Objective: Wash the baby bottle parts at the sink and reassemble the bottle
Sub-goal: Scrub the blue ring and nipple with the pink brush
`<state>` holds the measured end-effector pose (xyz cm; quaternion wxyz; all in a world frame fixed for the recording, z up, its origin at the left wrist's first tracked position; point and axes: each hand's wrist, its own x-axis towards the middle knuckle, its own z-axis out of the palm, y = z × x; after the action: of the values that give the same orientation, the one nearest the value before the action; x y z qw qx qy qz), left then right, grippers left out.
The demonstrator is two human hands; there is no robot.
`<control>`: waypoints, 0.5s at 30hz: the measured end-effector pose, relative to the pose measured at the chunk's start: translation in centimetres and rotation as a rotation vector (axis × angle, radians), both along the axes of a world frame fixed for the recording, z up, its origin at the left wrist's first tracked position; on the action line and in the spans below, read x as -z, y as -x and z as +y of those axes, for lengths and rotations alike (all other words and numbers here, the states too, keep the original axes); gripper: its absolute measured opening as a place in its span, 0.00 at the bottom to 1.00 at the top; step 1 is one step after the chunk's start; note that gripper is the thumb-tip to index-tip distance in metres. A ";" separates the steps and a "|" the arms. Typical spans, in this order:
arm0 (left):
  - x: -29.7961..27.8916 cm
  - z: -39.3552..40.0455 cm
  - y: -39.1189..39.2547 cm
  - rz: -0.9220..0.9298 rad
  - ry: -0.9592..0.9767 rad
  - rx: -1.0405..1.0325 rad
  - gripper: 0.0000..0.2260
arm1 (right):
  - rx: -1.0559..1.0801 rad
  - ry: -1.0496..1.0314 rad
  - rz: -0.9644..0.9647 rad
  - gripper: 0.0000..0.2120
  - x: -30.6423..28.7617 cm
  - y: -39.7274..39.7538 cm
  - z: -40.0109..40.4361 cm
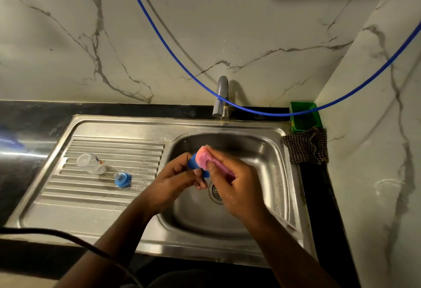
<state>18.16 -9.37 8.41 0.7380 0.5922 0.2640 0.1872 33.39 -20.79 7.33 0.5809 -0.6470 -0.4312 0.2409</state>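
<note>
Over the steel sink basin [262,151], my left hand [175,179] grips a blue bottle part [193,162], mostly hidden by fingers. My right hand [232,180] holds a pink sponge [204,156] pressed against that blue part. On the ribbed drainboard [91,196] to the left lies a clear bottle body [90,164] on its side. Next to it sits a blue ring with a clear teat [123,179].
A grey tap [221,96] stands behind the basin, with no water visible from it. A blue hose [173,55] loops across the marble wall. A green box [304,116] and a checked cloth [306,148] sit at the right corner. A black cable [68,237] crosses the front left.
</note>
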 end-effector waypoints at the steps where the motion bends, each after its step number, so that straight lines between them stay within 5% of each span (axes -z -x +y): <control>1: -0.2 -0.2 -0.3 -0.034 0.082 -0.026 0.24 | 0.023 0.051 0.079 0.16 0.4 -0.2 0.2; 7: -0.9 -0.8 -1.3 -0.040 0.118 -0.125 0.25 | 0.005 -0.031 0.227 0.15 -0.5 0.0 -0.8; 12: -1.4 -1.3 -1.6 0.109 -0.046 -0.014 0.01 | 0.059 0.034 0.197 0.15 -0.1 -0.8 -0.1; 15: -1.5 -1.1 -1.7 0.072 -0.113 -0.019 0.02 | 0.059 -0.060 0.084 0.16 -0.7 -0.4 -0.5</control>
<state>19.89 -10.46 9.91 0.6916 0.6367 0.2850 0.1873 33.81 -21.32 8.07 0.6246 -0.6310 -0.3941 0.2375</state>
